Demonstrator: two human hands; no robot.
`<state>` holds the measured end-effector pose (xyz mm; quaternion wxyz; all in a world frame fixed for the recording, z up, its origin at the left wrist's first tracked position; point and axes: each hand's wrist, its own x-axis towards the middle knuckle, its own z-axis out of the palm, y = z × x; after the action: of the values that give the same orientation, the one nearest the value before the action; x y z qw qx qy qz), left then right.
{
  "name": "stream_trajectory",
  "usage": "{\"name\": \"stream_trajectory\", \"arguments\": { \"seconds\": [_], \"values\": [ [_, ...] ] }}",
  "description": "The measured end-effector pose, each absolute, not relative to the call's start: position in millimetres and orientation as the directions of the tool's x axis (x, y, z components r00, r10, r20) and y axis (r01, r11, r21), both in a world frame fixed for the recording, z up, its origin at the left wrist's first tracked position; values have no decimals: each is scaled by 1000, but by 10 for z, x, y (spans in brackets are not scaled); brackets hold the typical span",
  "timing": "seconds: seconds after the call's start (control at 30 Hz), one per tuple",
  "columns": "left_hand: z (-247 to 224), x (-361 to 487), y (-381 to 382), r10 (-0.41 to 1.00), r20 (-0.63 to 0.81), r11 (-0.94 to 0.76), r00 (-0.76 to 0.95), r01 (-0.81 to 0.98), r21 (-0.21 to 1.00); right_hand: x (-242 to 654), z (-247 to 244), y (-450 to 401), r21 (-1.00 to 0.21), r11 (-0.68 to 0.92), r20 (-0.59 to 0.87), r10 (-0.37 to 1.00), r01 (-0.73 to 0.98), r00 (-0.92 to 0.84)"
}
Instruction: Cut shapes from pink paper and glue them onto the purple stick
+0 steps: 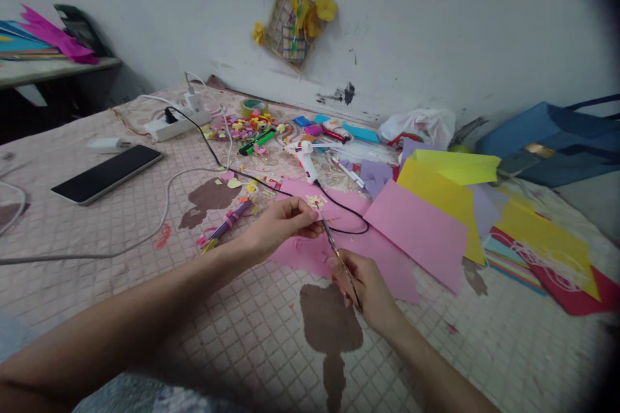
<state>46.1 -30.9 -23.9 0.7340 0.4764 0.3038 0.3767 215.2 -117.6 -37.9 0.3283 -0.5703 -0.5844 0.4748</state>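
Observation:
My right hand [361, 284] is closed round a pair of scissors [330, 237], seen nearly edge-on, with the blades pointing up and away from me. Close to the blade tips, the fingers of my left hand [290, 222] are pinched together. Whatever they hold is too small to make out. Beneath both hands lies a large pink sheet [392, 277], with small pale yellow paper scraps [316, 201] just beyond my left fingertips. A white hot glue gun [306, 161] rests behind my hands, its black cord [346, 206] looping over the pink sheet.
Coloured paper sheets [421, 226] are spread on the right, near a blue bag [547, 142]. A green cutter [258, 141], paper cut-outs [237, 126] and tape [254, 107] lie at the back. To the left are a phone [109, 173], a power strip [177, 124] and trailing cables.

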Motion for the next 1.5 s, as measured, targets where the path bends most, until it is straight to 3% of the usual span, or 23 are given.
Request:
{"name": "stream_trajectory", "arguments": {
  "seconds": [0.3,0.47,0.73,1.07,1.3,1.5],
  "values": [
    [-273,435,-242,820,-139,301,555,-212,930,2155,-377,-1124,-965,-165,-185,979,206,-83],
    [-250,448,-301,792,-153,310,590,-174,935,2148,-305,-1125,-970,-127,-130,992,206,-2],
    [-223,511,-434,773,-121,137,622,23,990,2163,-295,-1100,-976,-58,-46,997,208,59],
    [-229,522,-452,702,-162,197,693,29,980,2188,-347,-1081,-987,-99,-95,995,125,36],
    [-201,502,-420,699,-123,120,704,54,991,2175,-279,-1086,-970,-137,-148,988,201,-40],
    [-231,501,-440,715,-158,188,681,30,982,2176,-334,-1082,-989,-117,-114,992,91,45]
  ]
}}
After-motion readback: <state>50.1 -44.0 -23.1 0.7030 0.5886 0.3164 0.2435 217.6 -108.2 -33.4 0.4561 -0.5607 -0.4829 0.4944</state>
